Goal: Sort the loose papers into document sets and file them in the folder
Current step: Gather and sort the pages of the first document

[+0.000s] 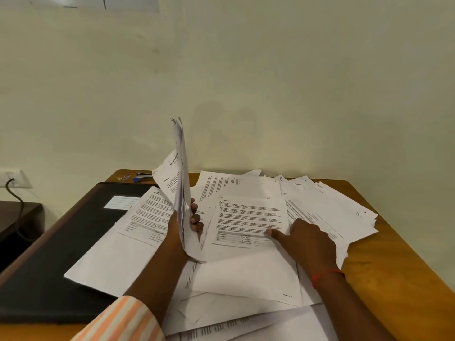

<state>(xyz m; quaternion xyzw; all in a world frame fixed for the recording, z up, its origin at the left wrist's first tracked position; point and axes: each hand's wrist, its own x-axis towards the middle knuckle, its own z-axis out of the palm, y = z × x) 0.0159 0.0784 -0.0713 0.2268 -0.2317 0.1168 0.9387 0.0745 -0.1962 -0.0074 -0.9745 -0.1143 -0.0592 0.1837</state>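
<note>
Loose printed papers (327, 207) lie spread and overlapping over most of the wooden table. My left hand (189, 222) grips a stack of sheets (179, 168), held upright on edge above the middle of the pile. My right hand (305, 239) lies flat, fingers pressing on a printed page with a small table (248, 217) that lies on top of the pile. A black folder (56, 264) lies shut at the left side of the table, a white label on its cover, with one sheet (128, 239) overlapping its right edge.
A stapler and a blue box of staples (142, 177) sit at the table's back left corner (115, 177). The wall stands right behind the table. A wall socket with a black cable (12, 180) and a dark low surface are at far left.
</note>
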